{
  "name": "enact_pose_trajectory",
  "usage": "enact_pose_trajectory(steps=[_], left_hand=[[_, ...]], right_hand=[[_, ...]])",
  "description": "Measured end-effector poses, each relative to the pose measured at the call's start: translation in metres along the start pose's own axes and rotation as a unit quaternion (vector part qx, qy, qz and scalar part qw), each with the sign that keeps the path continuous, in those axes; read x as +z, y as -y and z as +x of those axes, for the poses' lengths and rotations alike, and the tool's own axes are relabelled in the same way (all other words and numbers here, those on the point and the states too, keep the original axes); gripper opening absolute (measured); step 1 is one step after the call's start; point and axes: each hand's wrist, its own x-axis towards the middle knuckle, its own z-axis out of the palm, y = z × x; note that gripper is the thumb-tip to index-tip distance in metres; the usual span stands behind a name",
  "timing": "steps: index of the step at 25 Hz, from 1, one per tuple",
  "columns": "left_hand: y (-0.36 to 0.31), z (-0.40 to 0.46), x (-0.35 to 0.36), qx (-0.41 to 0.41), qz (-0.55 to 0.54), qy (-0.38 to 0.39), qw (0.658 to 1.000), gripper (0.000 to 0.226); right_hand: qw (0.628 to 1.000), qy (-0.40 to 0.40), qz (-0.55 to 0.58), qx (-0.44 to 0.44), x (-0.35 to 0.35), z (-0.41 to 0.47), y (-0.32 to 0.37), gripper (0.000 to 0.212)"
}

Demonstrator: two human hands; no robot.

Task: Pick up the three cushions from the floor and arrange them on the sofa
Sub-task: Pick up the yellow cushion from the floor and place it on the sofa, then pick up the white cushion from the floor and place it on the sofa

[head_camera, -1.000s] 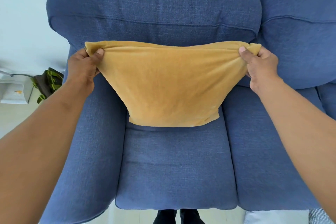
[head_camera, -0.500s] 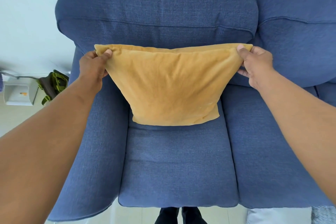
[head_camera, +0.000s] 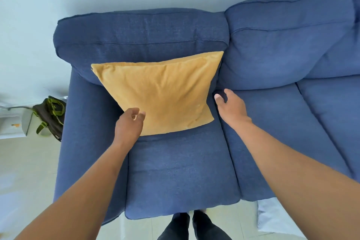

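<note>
A mustard-yellow cushion point(head_camera: 165, 93) leans against the back cushion of the blue sofa point(head_camera: 175, 171), resting on the leftmost seat. My left hand point(head_camera: 129, 124) hovers in front of the cushion's lower left edge with its fingers loosely curled and nothing in them. My right hand point(head_camera: 230, 105) is open over the seat just right of the cushion, apart from it. Neither hand holds the cushion. No other cushions from the floor are in view.
A dark bag with green straps point(head_camera: 49, 115) lies on the floor left of the sofa arm, next to a white unit point(head_camera: 13, 122). Something pale point(head_camera: 272, 214) lies on the floor under the sofa's front right. My legs point(head_camera: 192, 226) stand close to the seat's front edge.
Both hands have let go of the cushion's top corners and dropped lower. The cushion now rests against the backrest unsupported. The view has pulled back and shifted right.
</note>
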Motion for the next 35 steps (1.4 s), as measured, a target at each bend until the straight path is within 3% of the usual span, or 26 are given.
enact_pose_trajectory(steps=[3,6,12,18,28,32,35], left_hand=[[-0.027,-0.041,0.030,0.085,0.095,0.056,0.990,0.056],[-0.062,-0.071,0.055,0.198,0.199,0.106,0.954,0.061],[-0.116,-0.121,0.102,0.342,0.254,0.155,0.892,0.065],[-0.115,-0.170,0.158,0.406,0.301,0.220,0.834,0.077],[-0.107,-0.289,0.281,0.504,0.380,0.351,0.692,0.078],[-0.114,-0.348,0.354,0.521,0.409,0.388,0.641,0.078],[-0.116,-0.393,0.404,0.511,0.425,0.413,0.623,0.076]], right_hand=[[0.996,-0.008,-0.092,-0.018,-0.020,-0.033,-0.027,0.064],[0.987,-0.020,-0.160,-0.016,-0.044,-0.065,-0.051,0.068],[0.983,-0.083,-0.160,0.028,-0.081,-0.141,-0.092,0.071],[0.974,-0.140,-0.108,0.140,-0.090,-0.221,-0.152,0.074],[0.923,-0.237,-0.018,0.302,-0.111,-0.344,-0.284,0.073],[0.905,-0.239,-0.005,0.351,-0.130,-0.377,-0.356,0.073],[0.899,-0.233,0.008,0.371,-0.143,-0.395,-0.410,0.073]])
